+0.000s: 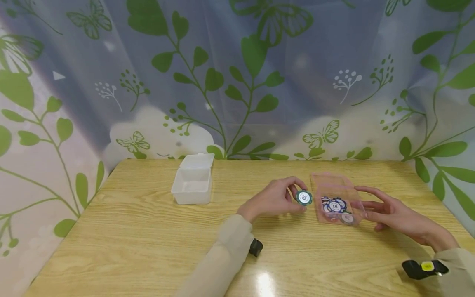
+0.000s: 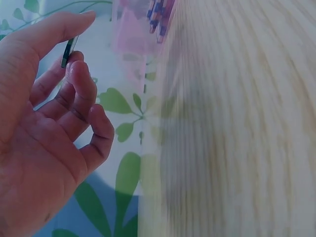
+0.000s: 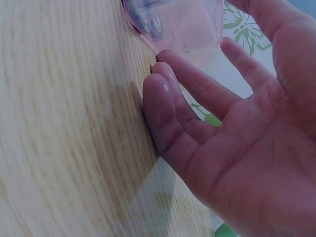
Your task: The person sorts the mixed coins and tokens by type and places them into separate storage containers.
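Note:
Between thumb and fingers my left hand point(image 1: 276, 197) pinches a green-edged poker chip point(image 1: 304, 197) marked 20, just left of a clear pink box. In the left wrist view the chip point(image 2: 68, 54) shows edge-on. That pink box point(image 1: 319, 216) lies with its lid point(image 1: 330, 180) raised at the back. Inside are several poker chips point(image 1: 335, 206), blue ones marked 10 on top and a 20 chip near the front. My right hand point(image 1: 395, 216) is at the box's right side, fingers loosely spread, with fingertips right at the wall point(image 3: 170, 29) in the right wrist view.
A white plastic box point(image 1: 191, 197) with its lid point(image 1: 196, 161) up stands on the left part of the wooden table point(image 1: 148, 247). Behind the table's back edge hangs a curtain point(image 1: 237, 82) with green leaves and butterflies.

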### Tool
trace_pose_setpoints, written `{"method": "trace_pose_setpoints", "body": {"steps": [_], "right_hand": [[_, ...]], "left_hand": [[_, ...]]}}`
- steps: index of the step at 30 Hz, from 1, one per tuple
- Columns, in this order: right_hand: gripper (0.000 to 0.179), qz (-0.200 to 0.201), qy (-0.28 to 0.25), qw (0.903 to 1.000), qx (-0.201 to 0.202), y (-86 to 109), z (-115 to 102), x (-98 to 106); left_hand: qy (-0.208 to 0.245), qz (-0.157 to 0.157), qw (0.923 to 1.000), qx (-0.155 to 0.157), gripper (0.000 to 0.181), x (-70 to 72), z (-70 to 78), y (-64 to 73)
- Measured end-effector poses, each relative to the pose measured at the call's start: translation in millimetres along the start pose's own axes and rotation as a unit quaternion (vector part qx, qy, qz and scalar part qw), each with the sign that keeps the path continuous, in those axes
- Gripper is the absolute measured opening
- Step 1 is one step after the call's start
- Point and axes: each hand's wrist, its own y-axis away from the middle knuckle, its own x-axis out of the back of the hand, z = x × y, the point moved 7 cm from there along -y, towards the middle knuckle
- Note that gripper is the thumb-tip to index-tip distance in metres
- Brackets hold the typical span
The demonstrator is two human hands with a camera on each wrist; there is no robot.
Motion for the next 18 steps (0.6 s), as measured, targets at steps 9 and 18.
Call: {"method": "trace_pose_setpoints", "body": {"steps": [9, 18], "right_hand": [[0.072, 0.001, 0.001, 1.0, 0.004, 0.1, -0.2, -0.2], [0.072, 0.0, -0.001, 1.0, -0.001, -0.3, 0.7, -0.4]], "left_hand": [[0.0, 0.002, 0.9999, -0.016, 0.042, -12.5, 4.3, -11.3], [0.015, 0.007, 0.9994, -0.029, 0.043, -20.7, 10.2, -20.6]]}}
